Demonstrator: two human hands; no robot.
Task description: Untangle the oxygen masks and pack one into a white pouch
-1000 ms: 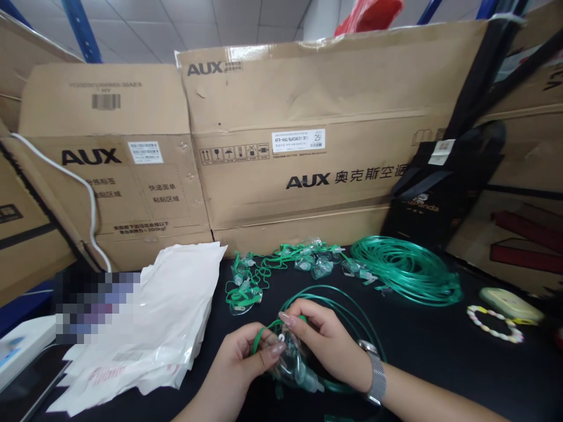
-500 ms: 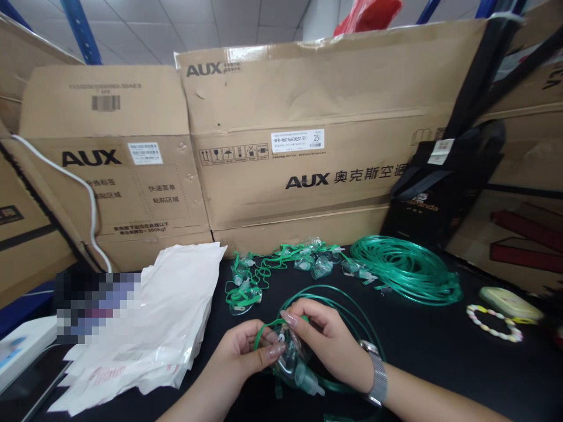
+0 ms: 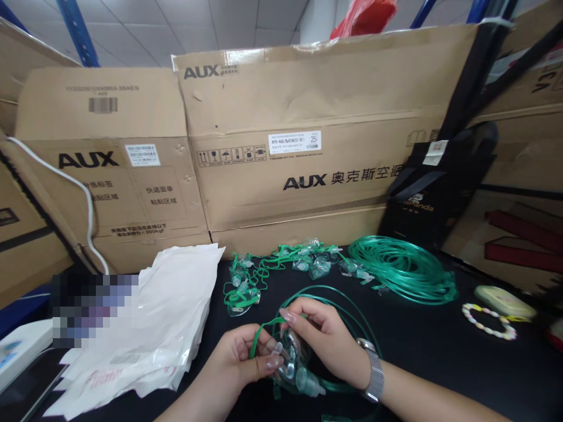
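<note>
A clear oxygen mask [image 3: 294, 363] with a pale green connector hangs between my hands, low in the middle of the view. My left hand [image 3: 246, 354] is closed on the mask's edge, thumb and fingers pinching near a small white part. From the mask, a green elastic strap [image 3: 266, 323] loops over the left fingers to my right hand [image 3: 323, 331]. That hand is closed, with the strap pinched between thumb and forefinger; its other fingers curl behind the mask. Coiled green tubing [image 3: 347, 310] lies on the black table behind and under the right hand.
More masks with green straps [image 3: 303, 258] lie along the back. To their right sits a large coil of green tubing [image 3: 404, 272]. White plastic bags [image 3: 171, 305] are stacked at left. A bead bracelet [image 3: 488, 328] and a yellowish case [image 3: 505, 300] lie right. Cardboard boxes [image 3: 281, 193] wall the rear.
The left hand has shifted slightly on the mask, and the strap stretches a little wider between the hands. The whole view has moved slightly.
</note>
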